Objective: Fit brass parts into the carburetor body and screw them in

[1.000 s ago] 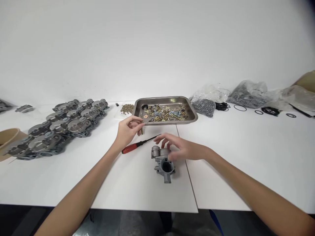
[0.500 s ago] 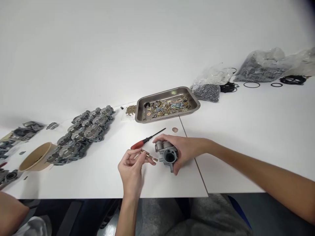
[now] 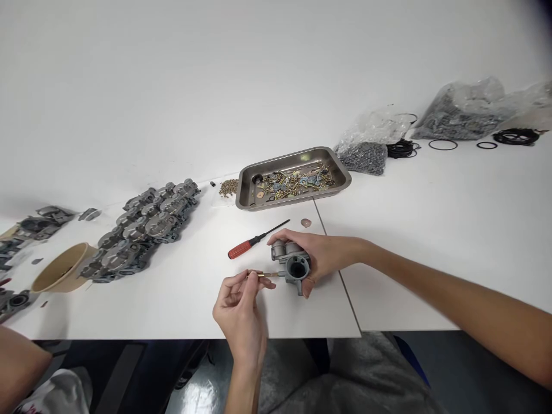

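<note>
My right hand (image 3: pixel 321 253) is wrapped round a grey metal carburetor body (image 3: pixel 291 263), its round bore facing me. Between the fingertips of my left hand (image 3: pixel 241 299) is a thin brass rod-like part (image 3: pixel 268 275). The tip of this part meets the stub on the carburetor's left side; whether it has entered a hole I cannot tell. Just beyond my hands lies a red-handled screwdriver (image 3: pixel 245 248) on the white table. Near its tip is a small round copper-coloured disc (image 3: pixel 306 223).
A metal tray (image 3: pixel 240 201) of small brass parts stands behind, with a brass heap (image 3: pixel 228 187) beside it. Several carburetors (image 3: pixel 146 227) and a tan tub (image 3: pixel 80 253) are at left. Bags (image 3: pixel 364 155) and black rings (image 3: pixel 443 145) lie right. A co-worker's arm (image 3: pixel 21 359) shows at lower left.
My left hand has moved right and turned the brass part level, bringing its tip against the carburetor's side. It no longer overlaps the screwdriver handle. My right hand keeps its hold.
</note>
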Available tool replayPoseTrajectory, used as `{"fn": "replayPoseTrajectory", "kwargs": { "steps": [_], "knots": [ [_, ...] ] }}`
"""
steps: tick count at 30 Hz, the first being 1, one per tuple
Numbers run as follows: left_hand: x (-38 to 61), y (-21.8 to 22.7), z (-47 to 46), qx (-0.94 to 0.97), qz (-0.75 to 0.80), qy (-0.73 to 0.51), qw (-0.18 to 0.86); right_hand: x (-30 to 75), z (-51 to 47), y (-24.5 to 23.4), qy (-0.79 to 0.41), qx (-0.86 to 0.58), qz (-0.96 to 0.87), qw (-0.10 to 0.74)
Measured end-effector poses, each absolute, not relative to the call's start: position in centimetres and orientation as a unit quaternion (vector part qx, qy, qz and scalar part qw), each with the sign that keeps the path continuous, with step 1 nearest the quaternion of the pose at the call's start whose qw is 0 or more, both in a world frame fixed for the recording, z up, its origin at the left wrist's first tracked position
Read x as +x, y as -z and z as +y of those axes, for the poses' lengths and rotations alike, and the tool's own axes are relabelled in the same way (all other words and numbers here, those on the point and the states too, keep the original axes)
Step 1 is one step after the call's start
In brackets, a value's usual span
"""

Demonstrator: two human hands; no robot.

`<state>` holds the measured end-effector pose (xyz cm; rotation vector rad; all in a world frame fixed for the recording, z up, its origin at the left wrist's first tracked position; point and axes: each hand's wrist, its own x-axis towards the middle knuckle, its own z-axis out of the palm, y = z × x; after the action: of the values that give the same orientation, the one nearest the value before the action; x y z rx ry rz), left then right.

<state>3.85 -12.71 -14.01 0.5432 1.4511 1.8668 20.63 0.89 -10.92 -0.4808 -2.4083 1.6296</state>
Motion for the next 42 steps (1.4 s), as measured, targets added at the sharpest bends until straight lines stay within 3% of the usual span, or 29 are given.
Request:
{"fn": "replayPoseTrajectory", "kwargs": {
  "steps": [14, 28, 38, 42],
  "knots": [
    [4.2, 14.0, -12.4, 0.309, 0.58, -0.609, 0.444, 20.5, 0.7, 11.0, -0.594, -0.153, -0.785, 0.087],
    [-3.2, 12.5, -11.4, 0.345, 0.649, -0.594, 0.328, 20.4, 0.7, 10.5, -0.556, -0.18, -0.808, 0.075],
    [-0.1, 13.3, -11.2, 0.371, 0.598, -0.569, 0.426, 20.4, 0.6, 10.6, -0.558, -0.177, -0.806, 0.086],
    [0.2, 12.9, -10.9, 0.351, 0.597, -0.597, 0.405, 20.3, 0.6, 10.7, -0.56, -0.17, -0.806, 0.091]
  ]
}}
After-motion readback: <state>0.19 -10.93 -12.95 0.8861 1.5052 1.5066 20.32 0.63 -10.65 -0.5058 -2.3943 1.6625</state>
